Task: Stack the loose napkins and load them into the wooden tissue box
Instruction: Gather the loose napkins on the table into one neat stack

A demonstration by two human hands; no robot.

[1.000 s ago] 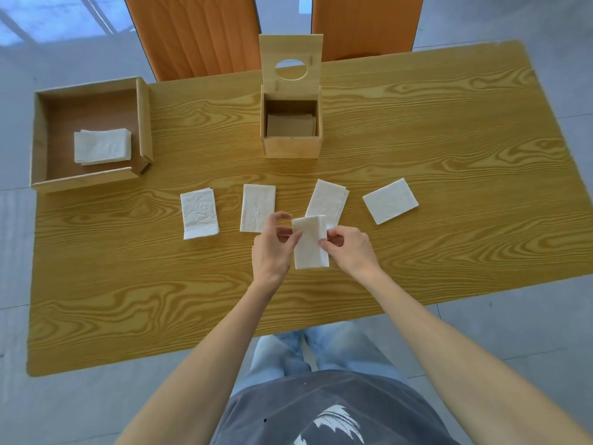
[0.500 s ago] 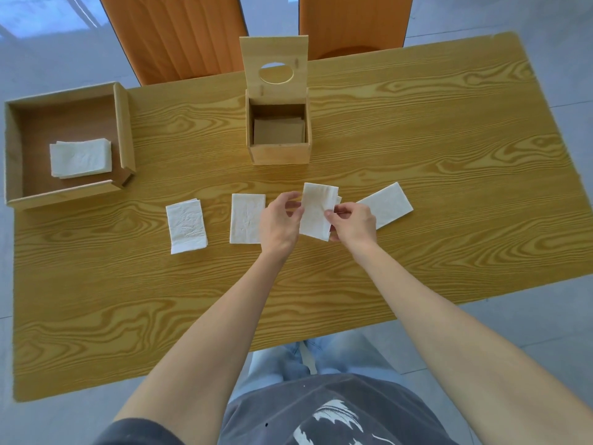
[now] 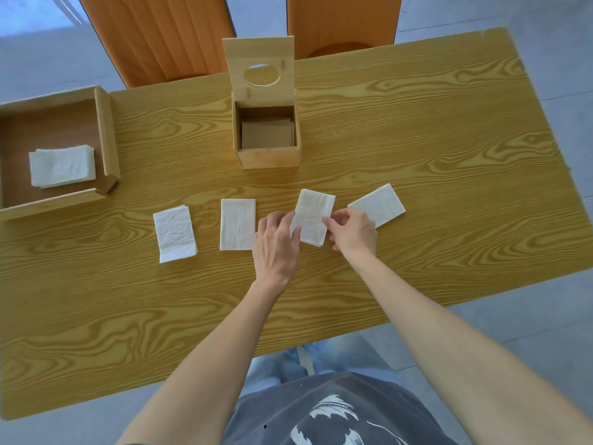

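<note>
Holding napkin stack (image 3: 313,220) btwn left hand (image 3: 276,242) & right hand (image 3: 353,232).

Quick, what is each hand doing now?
Left hand: holding the left edge of a napkin.
Right hand: holding the same napkin's right edge.

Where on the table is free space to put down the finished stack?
Bare wood right of the tissue box, and the wide near strip below the napkin row. Crowded: between the left hand and right hand.
</note>
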